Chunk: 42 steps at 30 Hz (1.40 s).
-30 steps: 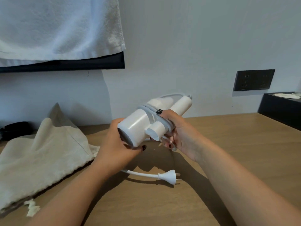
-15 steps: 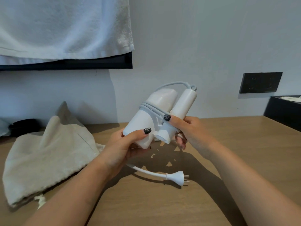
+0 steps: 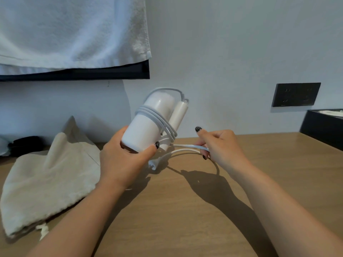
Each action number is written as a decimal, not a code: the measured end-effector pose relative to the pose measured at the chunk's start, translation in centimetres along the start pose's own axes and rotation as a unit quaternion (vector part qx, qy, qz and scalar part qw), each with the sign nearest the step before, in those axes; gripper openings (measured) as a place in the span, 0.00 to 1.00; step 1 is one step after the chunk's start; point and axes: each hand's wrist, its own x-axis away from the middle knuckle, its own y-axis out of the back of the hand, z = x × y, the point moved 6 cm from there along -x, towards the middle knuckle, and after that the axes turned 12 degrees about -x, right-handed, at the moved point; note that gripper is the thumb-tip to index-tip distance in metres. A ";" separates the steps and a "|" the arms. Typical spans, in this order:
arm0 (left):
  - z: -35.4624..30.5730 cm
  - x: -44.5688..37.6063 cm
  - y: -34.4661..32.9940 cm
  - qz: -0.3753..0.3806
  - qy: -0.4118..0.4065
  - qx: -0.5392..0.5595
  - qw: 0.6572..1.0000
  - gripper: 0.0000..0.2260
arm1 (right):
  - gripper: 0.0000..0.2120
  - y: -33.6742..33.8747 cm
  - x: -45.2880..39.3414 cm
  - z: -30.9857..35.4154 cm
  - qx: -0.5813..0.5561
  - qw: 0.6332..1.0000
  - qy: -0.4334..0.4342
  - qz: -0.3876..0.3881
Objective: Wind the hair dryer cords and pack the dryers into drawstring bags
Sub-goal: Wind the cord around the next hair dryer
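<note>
Hair dryer, white plastic (image 3: pixel 148 130), is gripped above the wooden surface (image 3: pixel 185 210) at mid-frame by the left hand (image 3: pixel 122 160). Beige cloth drawstring bag (image 3: pixel 46 182) lies flat at lower left, contents hidden. Right hand (image 3: pixel 220 147) pinches the white cord (image 3: pixel 187 146), partly wound round the dryer.

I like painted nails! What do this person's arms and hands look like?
Both forearms are bare, no sleeves showing. The left hand and right hand have dark, nearly black polish on the nails. No rings, watch or bracelets show.
</note>
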 end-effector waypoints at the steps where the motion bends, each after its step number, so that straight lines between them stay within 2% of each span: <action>1: -0.2 0.1 -0.1 -0.001 -0.016 -0.013 1.000 0.24 | 0.27 -0.1 0.0 -0.1 0.005 1.000 0.000 0.002; 8: -2.1 1.1 -0.7 -0.010 -0.207 -0.097 0.974 0.38 | 0.18 -1.5 0.7 0.0 0.002 0.999 0.005 0.034; 12: -3.2 1.8 -1.7 0.012 -0.289 -0.141 0.947 0.37 | 0.24 -2.3 1.1 -0.2 -0.025 0.999 -0.025 0.038; 14: -3.6 2.2 -1.9 0.003 -0.327 -0.166 0.930 0.38 | 0.28 -2.5 0.9 -0.7 -0.023 0.997 -0.060 0.029; 17: -4.7 3.2 -2.2 -0.025 -0.382 -0.193 0.904 0.37 | 0.36 -2.6 0.9 -1.6 -0.094 0.987 -0.125 0.038; 20: -5.6 3.7 -2.3 -0.049 -0.410 -0.178 0.893 0.30 | 0.34 -2.8 0.9 -1.6 -0.169 0.973 -0.138 0.073; 23: -5.5 3.5 -2.3 -0.038 -0.408 -0.164 0.897 0.33 | 0.33 -2.9 0.8 -1.6 -0.194 0.970 -0.128 0.075; 25: -5.2 3.3 -2.4 0.004 -0.369 -0.137 0.919 0.38 | 0.33 -3.0 0.7 -1.8 -0.198 0.969 -0.132 0.068; 26: -4.9 3.1 -2.4 0.028 -0.321 -0.122 0.939 0.42 | 0.33 -3.0 0.8 -2.0 -0.198 0.969 -0.135 0.066; 28: -4.1 2.7 -2.6 0.073 -0.161 -0.079 0.981 0.46 | 0.32 -3.0 0.8 -2.1 -0.208 0.967 -0.133 0.059; 30: -2.9 2.7 -3.0 0.135 0.014 0.007 0.991 0.42 | 0.31 -2.8 0.7 -2.1 -0.223 0.967 -0.117 0.041; 31: -2.3 3.0 -3.6 0.182 0.081 0.061 0.978 0.37 | 0.32 -2.7 0.5 -2.1 -0.230 0.967 -0.106 0.027; 33: -2.4 3.6 -4.6 0.285 0.164 0.168 0.929 0.29 | 0.37 -2.3 0.1 -2.3 -0.238 0.967 -0.092 -0.011; 35: -3.1 4.6 -4.8 0.367 0.209 0.289 0.859 0.27 | 0.42 -1.9 -0.2 -2.3 -0.232 0.970 -0.062 -0.040; 37: -3.8 5.2 -4.7 0.407 0.244 0.379 0.795 0.27 | 0.43 -1.6 -0.4 -1.8 -0.208 0.977 -0.004 -0.047; 39: -4.0 5.3 -4.7 0.399 0.270 0.403 0.778 0.23 | 0.42 -1.6 -0.3 -1.5 -0.183 0.981 0.039 -0.041; 42: -3.7 5.6 -5.4 0.363 0.279 0.388 0.800 0.15 | 0.41 -1.9 -0.3 -1.8 -0.175 0.983 0.041 -0.027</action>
